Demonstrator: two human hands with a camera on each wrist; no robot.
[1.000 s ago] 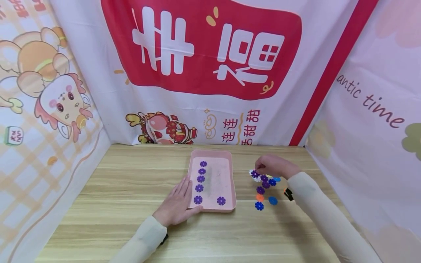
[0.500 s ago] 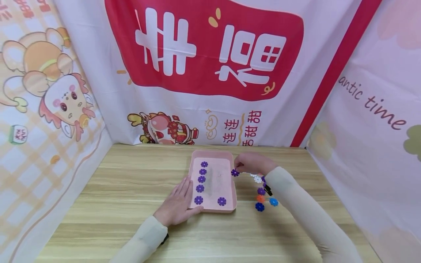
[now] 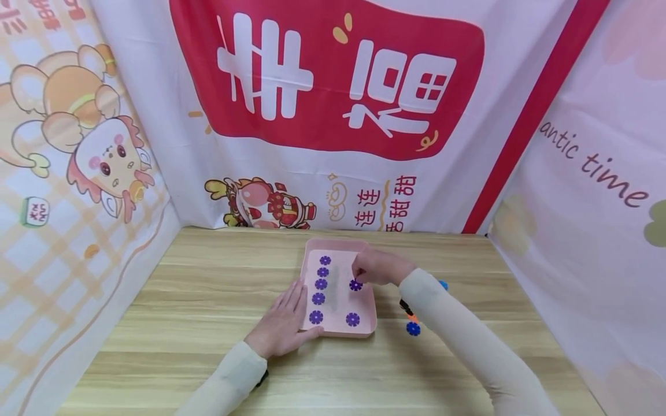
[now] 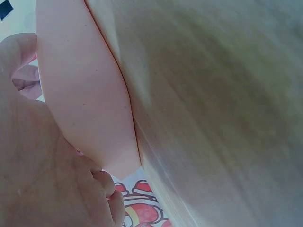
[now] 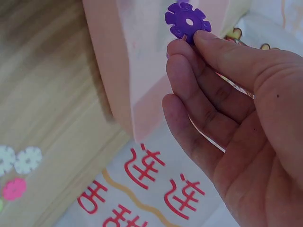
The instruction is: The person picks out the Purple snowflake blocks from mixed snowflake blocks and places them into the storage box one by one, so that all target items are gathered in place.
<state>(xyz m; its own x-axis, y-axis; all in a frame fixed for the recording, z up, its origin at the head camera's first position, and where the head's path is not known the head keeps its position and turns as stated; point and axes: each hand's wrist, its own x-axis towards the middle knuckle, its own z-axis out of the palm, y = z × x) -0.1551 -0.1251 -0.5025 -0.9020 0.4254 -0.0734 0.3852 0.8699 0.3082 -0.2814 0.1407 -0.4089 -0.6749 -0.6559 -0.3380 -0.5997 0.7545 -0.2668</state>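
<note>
My right hand (image 3: 378,267) pinches a purple snowflake disc (image 5: 188,21) between thumb and forefinger, over the right side of the pink tray (image 3: 339,334). In the right wrist view the disc stands on edge with its notched rim and centre hole showing. My left hand (image 3: 281,323) rests with straight fingers on the tray's left wall, its thumb along the near edge. A column of several purple discs (image 3: 318,299) lies along the tray's left side. Another purple disc (image 3: 352,319) lies at its near right corner.
Right of the tray, partly hidden by my right sleeve (image 3: 458,329), lie a dark blue disc (image 3: 413,329) and a light blue disc (image 3: 443,285). White discs (image 5: 27,161) and a pink disc (image 5: 14,189) show in the right wrist view. Printed cloth walls surround the wooden table (image 3: 208,289).
My right hand has picked the purple disc from the loose pile and carried it left, over the tray's wall and inside. The left hand has stayed at the tray's edge.
</note>
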